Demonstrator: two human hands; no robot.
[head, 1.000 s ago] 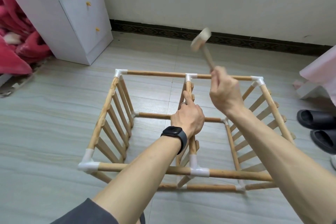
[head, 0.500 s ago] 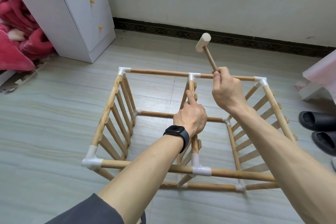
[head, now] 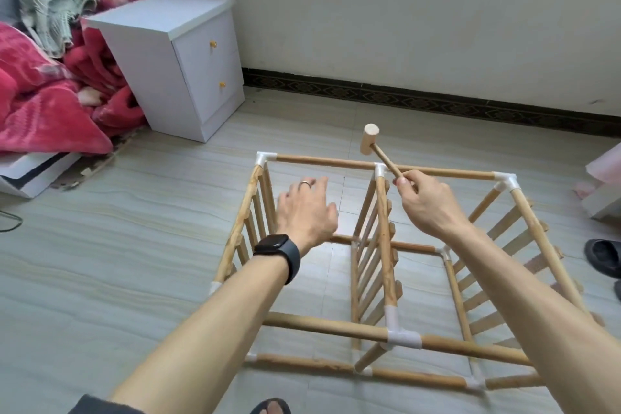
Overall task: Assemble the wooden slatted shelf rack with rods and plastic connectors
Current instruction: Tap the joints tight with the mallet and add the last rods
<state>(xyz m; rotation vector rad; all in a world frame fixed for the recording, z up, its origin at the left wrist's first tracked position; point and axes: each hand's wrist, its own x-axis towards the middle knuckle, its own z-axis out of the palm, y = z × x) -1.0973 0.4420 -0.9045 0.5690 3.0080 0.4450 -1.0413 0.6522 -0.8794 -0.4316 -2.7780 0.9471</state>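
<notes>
The wooden rack (head: 386, 255) stands on its side on the tiled floor, three slatted panels joined by rods and white plastic connectors (head: 403, 338). My right hand (head: 426, 203) grips the handle of a small wooden mallet (head: 369, 143), whose head hangs just beyond the far rod, near the far middle connector (head: 380, 170). My left hand (head: 307, 210), fingers spread, hovers above the gap between the left and middle panels and touches nothing. A dark watch sits on that wrist.
A white two-drawer cabinet (head: 188, 67) stands at the back left beside red bedding (head: 43, 101). Black slippers (head: 605, 257) lie at the right edge, a pink-covered object (head: 605, 171) behind them. The wall runs along the back. My sandalled foot (head: 270, 407) shows at the bottom.
My left hand has let go of the middle panel's top rod and moved left with fingers spread. The mallet head has dropped lower toward the far rod. The view has tilted up and left.
</notes>
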